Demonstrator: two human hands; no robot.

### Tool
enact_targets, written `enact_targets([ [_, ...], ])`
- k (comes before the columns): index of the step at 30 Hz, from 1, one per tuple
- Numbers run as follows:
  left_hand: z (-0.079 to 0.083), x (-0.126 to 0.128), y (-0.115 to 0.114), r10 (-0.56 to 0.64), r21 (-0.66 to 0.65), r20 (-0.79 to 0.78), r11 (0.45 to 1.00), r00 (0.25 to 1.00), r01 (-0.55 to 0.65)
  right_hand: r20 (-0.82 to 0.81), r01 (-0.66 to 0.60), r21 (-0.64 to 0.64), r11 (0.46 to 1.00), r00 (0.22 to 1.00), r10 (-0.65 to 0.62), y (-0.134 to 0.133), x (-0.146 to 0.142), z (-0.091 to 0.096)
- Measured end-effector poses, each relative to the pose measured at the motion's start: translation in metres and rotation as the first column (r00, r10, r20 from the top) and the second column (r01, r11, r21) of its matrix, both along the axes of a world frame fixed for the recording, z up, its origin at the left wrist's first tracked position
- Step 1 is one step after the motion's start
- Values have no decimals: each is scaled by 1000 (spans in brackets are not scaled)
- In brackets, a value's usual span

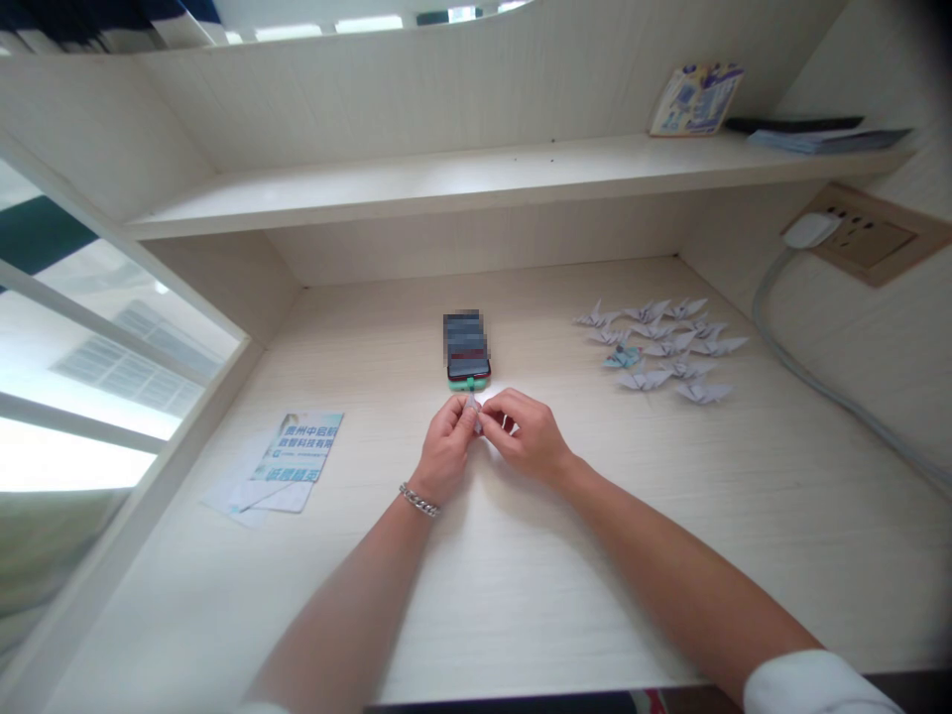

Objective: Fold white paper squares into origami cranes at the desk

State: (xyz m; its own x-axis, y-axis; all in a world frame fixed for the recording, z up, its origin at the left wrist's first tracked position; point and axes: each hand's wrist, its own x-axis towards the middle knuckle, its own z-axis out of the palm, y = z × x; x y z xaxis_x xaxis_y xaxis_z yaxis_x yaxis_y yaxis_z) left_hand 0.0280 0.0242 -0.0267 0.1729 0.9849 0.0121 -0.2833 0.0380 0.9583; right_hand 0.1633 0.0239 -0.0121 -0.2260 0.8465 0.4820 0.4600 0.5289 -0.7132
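Observation:
My left hand (446,448) and my right hand (527,434) meet at the middle of the pale wooden desk (476,585). Both pinch a small folded piece of pale paper (474,405) between their fingertips. The left wrist wears a silver chain bracelet (419,501). Just beyond the hands lies a phone (467,349) in a green case, screen up. To the right, several folded paper cranes (664,349) lie spread on the desk.
A stack of printed paper sheets (287,464) lies at the left. A wall socket (863,236) with a white plug and grey cable (810,382) is at the right. The shelf (446,183) above holds a leaflet (695,99) and dark flat items. A window frame runs along the left.

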Motion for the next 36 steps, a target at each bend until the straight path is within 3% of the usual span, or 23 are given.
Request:
enact_targets([
  [12,-3,-1,4,88,-111,68,991,994,-80,-109,18,-148,989,993,-35,6,3,-4],
  [22,-9,0,5,99,-20,-26,995,995,-100,68,98,-20,995,993,-96,2,0,-5],
  [27,-8,-2,6,74,-11,-46,997,996,-74,139,80,17,997,987,-82,0,-1,-5],
  [36,-5,-3,6,88,-58,-36,994,996,-90,-44,76,-118,990,996,-81,4,0,-8],
])
